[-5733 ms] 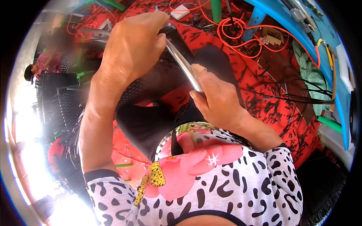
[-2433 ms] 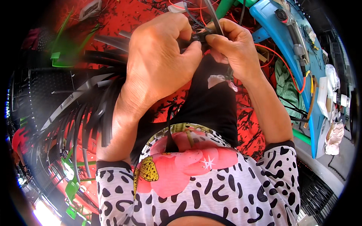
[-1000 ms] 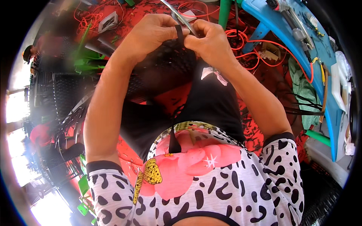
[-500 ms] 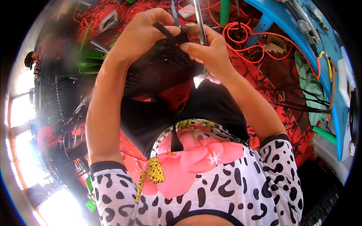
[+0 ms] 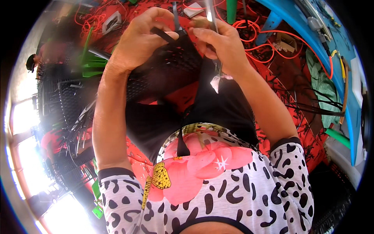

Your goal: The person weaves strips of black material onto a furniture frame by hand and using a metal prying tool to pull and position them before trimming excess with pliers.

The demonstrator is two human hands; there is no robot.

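Bare forearms [image 5: 110, 107] stretch forward, the left hand [image 5: 136, 38] at 11 o'clock with fingers [image 5: 159, 13] curled toward the thumb [image 5: 151, 43], the right hand [image 5: 227, 45] at 1 o'clock with fingers bent and thumb pointing toward 10 o'clock, the two close but not touching.

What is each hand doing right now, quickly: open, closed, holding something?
Left hand: closed, holding a black strip.
Right hand: closed, holding a shiny metal tool.
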